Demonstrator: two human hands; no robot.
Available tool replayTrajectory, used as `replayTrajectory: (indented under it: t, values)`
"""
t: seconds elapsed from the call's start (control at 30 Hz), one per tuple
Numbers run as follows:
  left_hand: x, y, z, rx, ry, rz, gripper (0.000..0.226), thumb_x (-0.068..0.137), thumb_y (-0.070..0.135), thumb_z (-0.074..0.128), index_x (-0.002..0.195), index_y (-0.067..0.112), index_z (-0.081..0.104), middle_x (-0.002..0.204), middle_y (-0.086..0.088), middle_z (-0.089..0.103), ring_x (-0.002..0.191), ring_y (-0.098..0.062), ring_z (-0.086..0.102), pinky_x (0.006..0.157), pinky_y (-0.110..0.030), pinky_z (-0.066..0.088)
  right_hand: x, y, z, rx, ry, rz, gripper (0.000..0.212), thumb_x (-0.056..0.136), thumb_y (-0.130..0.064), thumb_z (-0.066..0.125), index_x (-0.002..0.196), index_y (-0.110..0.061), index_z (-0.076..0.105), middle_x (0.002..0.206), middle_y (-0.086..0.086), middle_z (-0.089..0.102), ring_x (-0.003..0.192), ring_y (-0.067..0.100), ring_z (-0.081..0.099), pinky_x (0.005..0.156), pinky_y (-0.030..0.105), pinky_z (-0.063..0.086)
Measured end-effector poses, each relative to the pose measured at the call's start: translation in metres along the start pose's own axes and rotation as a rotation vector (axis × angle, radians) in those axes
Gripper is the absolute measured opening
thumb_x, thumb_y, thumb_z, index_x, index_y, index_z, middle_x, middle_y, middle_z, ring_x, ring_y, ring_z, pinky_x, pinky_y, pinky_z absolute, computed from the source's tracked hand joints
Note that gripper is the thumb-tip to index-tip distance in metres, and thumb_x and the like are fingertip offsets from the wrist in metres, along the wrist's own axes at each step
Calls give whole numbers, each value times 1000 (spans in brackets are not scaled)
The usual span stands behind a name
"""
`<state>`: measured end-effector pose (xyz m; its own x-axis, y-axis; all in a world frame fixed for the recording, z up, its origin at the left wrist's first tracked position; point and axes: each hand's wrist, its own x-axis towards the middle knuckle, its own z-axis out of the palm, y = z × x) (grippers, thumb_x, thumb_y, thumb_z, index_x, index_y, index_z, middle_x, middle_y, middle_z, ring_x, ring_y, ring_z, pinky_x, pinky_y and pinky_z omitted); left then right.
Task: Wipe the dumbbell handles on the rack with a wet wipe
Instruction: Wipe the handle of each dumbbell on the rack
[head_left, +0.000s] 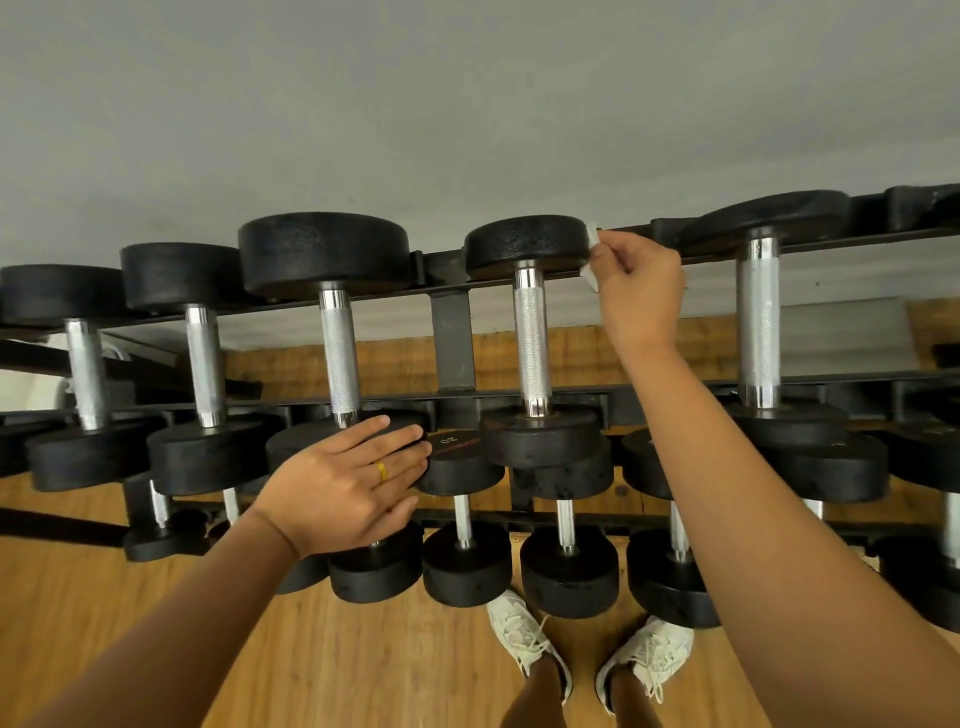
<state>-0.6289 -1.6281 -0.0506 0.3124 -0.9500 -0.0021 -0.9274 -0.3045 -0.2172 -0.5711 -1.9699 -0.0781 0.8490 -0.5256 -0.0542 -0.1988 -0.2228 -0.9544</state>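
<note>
Pinching the wet wipe (592, 238) in my right hand (641, 296) at the far head of 1 top-row dumbbell (532, 343) on the rack (452, 343); my left hand (337, 483) lies flat, fingers straight, on the neighbouring dumbbell (340, 353).

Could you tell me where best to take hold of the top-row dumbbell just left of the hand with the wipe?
Probably the knurled middle of that dumbbell handle, from above: it lies bare across the gap between the rack rails, while the wide heads rest on them. The right hand, pinching the wipe, is nearest.
</note>
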Motion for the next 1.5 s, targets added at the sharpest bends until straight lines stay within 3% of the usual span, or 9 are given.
replayTrajectory:
  t: [0.1, 0.27, 0.5, 0.6, 0.87, 0.97, 1.2, 1.33, 1.5]
  values:
    - [0, 0, 0, -4, -8, -3, 42, 106, 40, 49, 121, 12, 76, 130, -6, 71, 131, -23, 61, 116, -45, 42, -18, 4, -5, 74, 4, 80, 22, 98, -17, 63, 118, -16, 71, 107, -7, 73, 100, 1, 67, 91, 20, 55]
    - [1, 0, -2, 0, -5, 2, 40, 105, 39, 51, 120, 12, 77, 129, -6, 71, 131, -23, 61, 115, -45, 44, -59, 12, 4, 169, -93, 184, 23, 96, -14, 66, 118, -17, 70, 109, -5, 73, 101, 7, 69, 90, 24, 57]
    - [-2, 0, 0, -2, -12, -12, 40, 105, 40, 51, 121, 13, 76, 131, -5, 71, 132, -22, 60, 116, -44, 42, -32, 3, 28, 481, -74, 428, 18, 94, -11, 68, 104, -24, 72, 108, -4, 73, 106, 13, 68, 100, 41, 55]
    - [-1, 0, 0, 2, -3, -11, 41, 106, 40, 50, 120, 13, 77, 130, -5, 71, 131, -22, 61, 115, -44, 44, -30, 3, 29, 565, -98, 491, 19, 94, -7, 67, 109, -17, 72, 110, 1, 73, 107, 17, 69, 98, 42, 56]
    - [0, -1, 0, -3, 11, -9, 42, 106, 41, 51, 119, 12, 78, 129, -5, 72, 130, -22, 62, 117, -42, 39, -39, 6, 19, 507, -144, 435, 19, 93, -3, 67, 97, -21, 71, 105, 1, 73, 103, 17, 70, 98, 42, 56]
    - [0, -1, -1, -8, 9, -7, 41, 106, 41, 50, 117, 12, 78, 128, -6, 72, 130, -23, 62, 116, -43, 40, -27, 3, 28, 523, -107, 463, 17, 93, -5, 67, 101, -19, 72, 108, 3, 73, 105, 19, 69, 98, 45, 55]
    - [0, -1, -1, -13, 16, -3, 43, 107, 40, 48, 117, 12, 78, 127, -6, 72, 128, -23, 63, 114, -43, 41, -51, 13, 17, 398, -123, 329, 20, 93, -9, 69, 101, -28, 73, 106, -4, 75, 102, 11, 70, 97, 40, 56]
    - [0, -1, -1, -16, 10, -8, 44, 107, 41, 47, 117, 12, 78, 127, -6, 72, 128, -23, 63, 115, -42, 39, -38, 5, 26, 454, -55, 300, 22, 93, -8, 68, 107, -24, 74, 106, -4, 76, 103, 11, 71, 96, 40, 57]
    - [-1, -2, 0, -21, 6, -4, 44, 107, 41, 47, 117, 12, 78, 127, -6, 72, 128, -23, 63, 115, -42, 40, -54, 9, 23, 324, -81, 179, 28, 96, -7, 64, 122, -16, 70, 110, -15, 70, 105, -2, 66, 90, 14, 52]
